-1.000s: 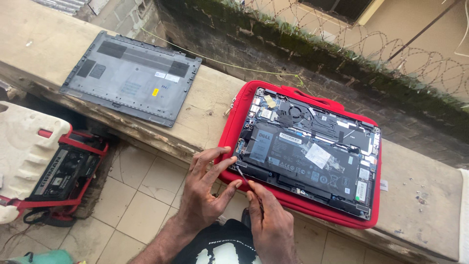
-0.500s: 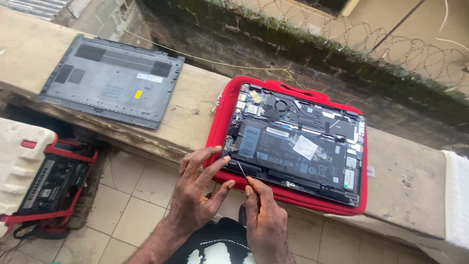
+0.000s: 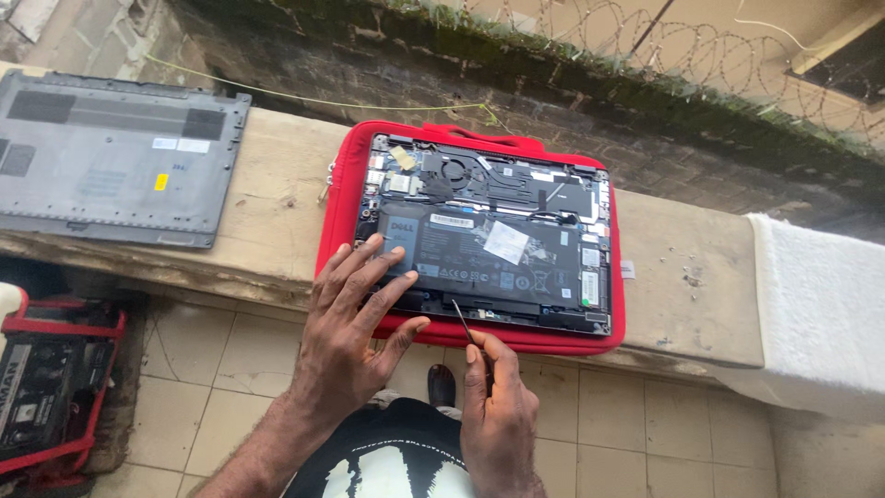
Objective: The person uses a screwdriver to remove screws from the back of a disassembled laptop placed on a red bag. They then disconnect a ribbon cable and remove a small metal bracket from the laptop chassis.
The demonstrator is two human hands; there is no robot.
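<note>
A red and black generator (image 3: pixel 41 387) sits on the tiled floor (image 3: pixel 645 415) at the far left, below the front edge of a long concrete worktop (image 3: pixel 277 198). On the left end of that worktop lies a grey laptop bottom cover (image 3: pixel 115 157), flat, its inner side facing up, well apart from the rest. Towards the middle of the worktop a red laptop sleeve (image 3: pixel 336 198) lies flat, reaching the front edge, and on it rests an opened laptop (image 3: pixel 489 240) with its underside exposed: a fan and copper pipe along the far side, a wide black battery (image 3: pixel 479 258) across the near half. The person's left hand (image 3: pixel 346 332) comes up from the front edge with its fingers spread apart and laid flat on the left end of the battery and the laptop's near left corner, the thumb stretched out along the sleeve's front rim. Just to its right, the right hand (image 3: pixel 498 410) is pressed together around a thin dark tool (image 3: pixel 464 318), pinching it between thumb and fingertips; the tool's tip touches the laptop's near edge, roughly at its middle. The person's dark printed shirt (image 3: pixel 387 456) fills the bottom of the view between the arms. At the right end of the worktop a white cloth (image 3: pixel 820 314) is draped over it. Behind the worktop stand a mossy wall (image 3: pixel 572 83) and coils of razor wire (image 3: pixel 590 28).
</note>
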